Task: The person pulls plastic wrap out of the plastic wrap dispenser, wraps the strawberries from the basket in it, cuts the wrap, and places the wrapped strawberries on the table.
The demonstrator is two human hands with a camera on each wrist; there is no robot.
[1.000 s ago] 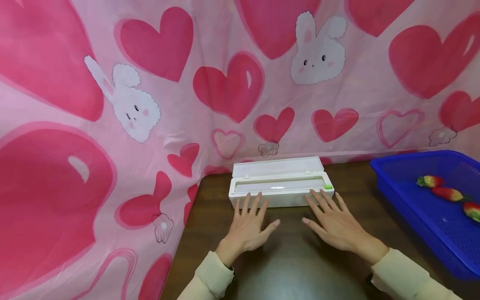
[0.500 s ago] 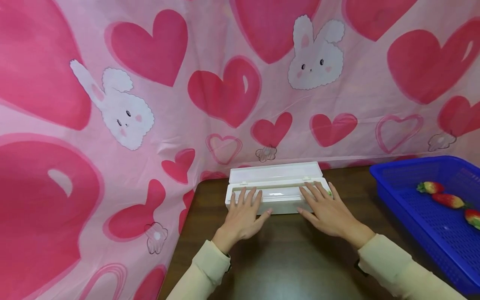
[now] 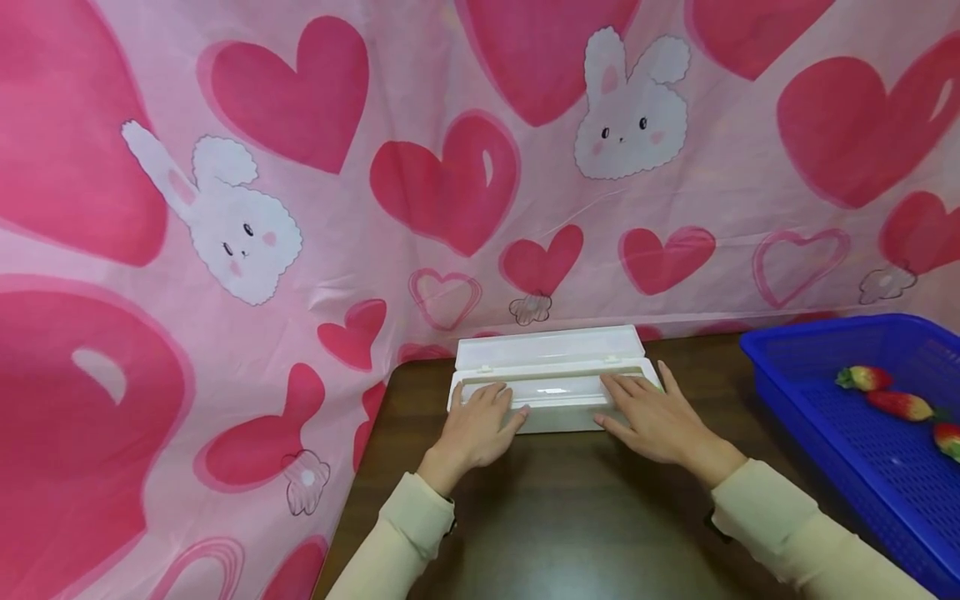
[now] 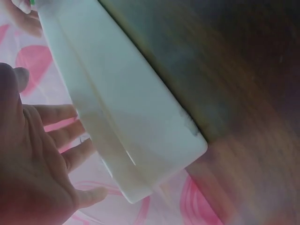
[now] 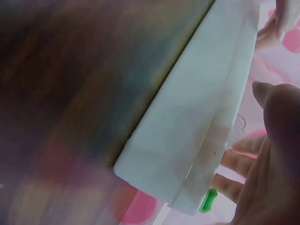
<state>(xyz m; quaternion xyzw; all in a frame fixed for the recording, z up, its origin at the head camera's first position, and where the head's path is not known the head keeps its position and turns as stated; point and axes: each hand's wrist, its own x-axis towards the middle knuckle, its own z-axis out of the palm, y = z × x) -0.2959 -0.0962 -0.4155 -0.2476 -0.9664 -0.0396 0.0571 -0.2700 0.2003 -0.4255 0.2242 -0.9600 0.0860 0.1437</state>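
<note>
A long white cling film dispenser lies near the back of the dark table, its hinged lid tipped back. A clear sheet shows in its opening. My left hand reaches over the front left part, fingertips on or just above the top; in the left wrist view its fingers meet the upper edge. At the right end, my right hand lies likewise, fingers stretched over the front edge. A green slider sits beside its fingertips, mostly hidden in the head view. Neither hand grips anything.
To the right stands a blue plastic basket with several strawberries in it. Pink cloth printed with hearts and rabbits hangs behind and to the left of the brown wooden table.
Both hands have moved forward from in front of the dispenser onto its top edge. The left hand's fingers now bend more. The basket and its strawberries stay put.
</note>
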